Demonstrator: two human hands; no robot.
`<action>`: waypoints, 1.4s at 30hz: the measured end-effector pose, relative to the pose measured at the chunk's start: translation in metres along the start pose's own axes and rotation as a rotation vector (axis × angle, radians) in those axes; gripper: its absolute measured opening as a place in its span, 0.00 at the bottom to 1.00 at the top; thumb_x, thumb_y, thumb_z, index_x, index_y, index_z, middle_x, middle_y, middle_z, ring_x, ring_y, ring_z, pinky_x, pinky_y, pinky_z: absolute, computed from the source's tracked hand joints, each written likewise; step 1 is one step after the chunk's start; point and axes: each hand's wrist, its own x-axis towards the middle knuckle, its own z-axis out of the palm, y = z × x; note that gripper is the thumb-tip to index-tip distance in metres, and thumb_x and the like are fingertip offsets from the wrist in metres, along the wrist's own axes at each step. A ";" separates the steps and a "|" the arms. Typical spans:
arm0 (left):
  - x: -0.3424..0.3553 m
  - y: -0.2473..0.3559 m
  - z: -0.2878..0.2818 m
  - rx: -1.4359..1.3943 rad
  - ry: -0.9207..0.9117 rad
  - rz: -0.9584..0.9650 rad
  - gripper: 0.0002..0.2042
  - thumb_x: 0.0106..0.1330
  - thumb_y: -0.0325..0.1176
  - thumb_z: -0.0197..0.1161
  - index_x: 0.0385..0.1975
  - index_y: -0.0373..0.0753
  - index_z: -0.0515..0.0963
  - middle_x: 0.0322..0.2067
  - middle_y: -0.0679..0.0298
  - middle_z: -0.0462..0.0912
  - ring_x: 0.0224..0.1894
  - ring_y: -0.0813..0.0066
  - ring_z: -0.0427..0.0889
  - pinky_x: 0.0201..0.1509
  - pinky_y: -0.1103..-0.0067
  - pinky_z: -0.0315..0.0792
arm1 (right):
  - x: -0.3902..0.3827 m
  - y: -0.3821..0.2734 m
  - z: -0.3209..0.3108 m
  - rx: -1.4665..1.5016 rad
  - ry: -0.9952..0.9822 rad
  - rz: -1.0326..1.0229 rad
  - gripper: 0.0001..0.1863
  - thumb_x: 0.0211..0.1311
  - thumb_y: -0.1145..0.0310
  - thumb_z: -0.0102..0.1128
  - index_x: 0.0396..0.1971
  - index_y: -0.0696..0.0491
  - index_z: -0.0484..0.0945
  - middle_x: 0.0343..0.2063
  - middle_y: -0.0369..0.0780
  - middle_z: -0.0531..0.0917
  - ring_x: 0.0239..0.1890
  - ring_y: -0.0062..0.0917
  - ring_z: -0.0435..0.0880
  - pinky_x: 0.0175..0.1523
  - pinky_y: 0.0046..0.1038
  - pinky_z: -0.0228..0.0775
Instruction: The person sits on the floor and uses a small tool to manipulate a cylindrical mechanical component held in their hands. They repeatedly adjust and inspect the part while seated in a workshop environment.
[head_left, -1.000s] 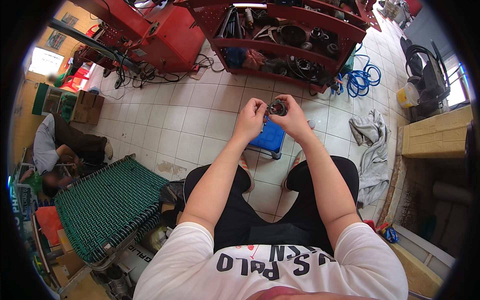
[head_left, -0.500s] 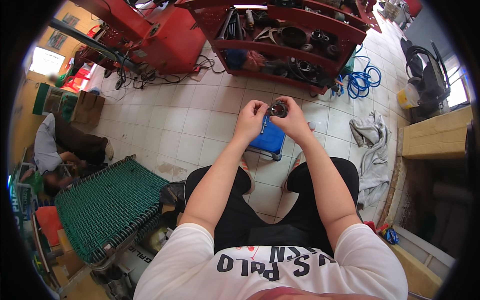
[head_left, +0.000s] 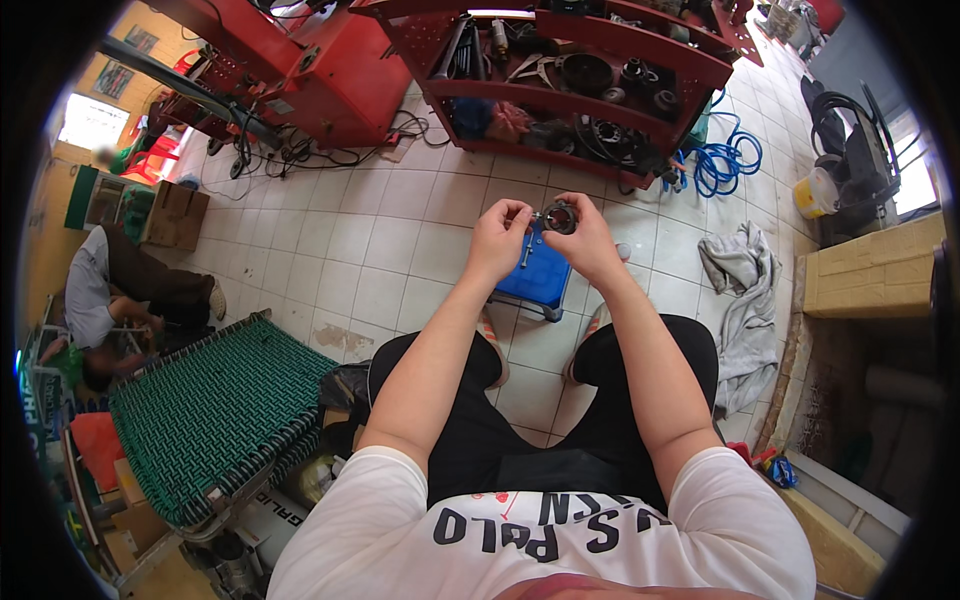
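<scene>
Reading the clock from the middle of our view, we see a dark grey ring-shaped part (head_left: pixel 573 218) between 1 and 2 o'clock, near a bright blue stool (head_left: pixel 545 275). Toward 12 our cart (head_left: pixel 640 110) is deep red; a machine (head_left: pixel 345 95) at 11 matches it. We find a vivid blue hose (head_left: pixel 728 190) at 2, a pale grey cloth (head_left: pixel 752 300) at 3 and, between them, a white bucket (head_left: pixel 817 192) marked with yellow. At 6 we wear a white shirt (head_left: pixel 400 530) with black lettering and a small red motif. At 8, a lounger (head_left: pixel 215 410) shows a green-and-black weave. Our floor (head_left: pixel 385 235) is off-white tile, gridded with darker lines.
</scene>
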 end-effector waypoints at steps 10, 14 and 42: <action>0.001 -0.004 0.000 -0.051 -0.002 0.011 0.09 0.75 0.33 0.60 0.45 0.32 0.77 0.37 0.61 0.84 0.38 0.75 0.83 0.45 0.79 0.77 | 0.000 -0.004 0.001 -0.017 0.003 -0.002 0.32 0.46 0.72 0.70 0.55 0.60 0.71 0.45 0.44 0.83 0.49 0.28 0.83 0.56 0.27 0.75; 0.000 0.000 0.001 -0.041 0.001 0.006 0.10 0.74 0.33 0.61 0.44 0.32 0.77 0.37 0.61 0.84 0.38 0.76 0.83 0.45 0.79 0.78 | -0.001 -0.003 0.000 -0.010 -0.005 0.005 0.32 0.46 0.72 0.70 0.56 0.60 0.71 0.44 0.44 0.83 0.48 0.28 0.83 0.56 0.27 0.75; 0.001 -0.012 0.003 0.006 0.006 0.019 0.14 0.75 0.39 0.60 0.39 0.32 0.81 0.30 0.64 0.84 0.34 0.78 0.81 0.40 0.78 0.76 | 0.000 0.001 0.001 -0.026 -0.023 -0.007 0.33 0.46 0.70 0.70 0.55 0.60 0.71 0.44 0.45 0.83 0.47 0.29 0.84 0.54 0.28 0.76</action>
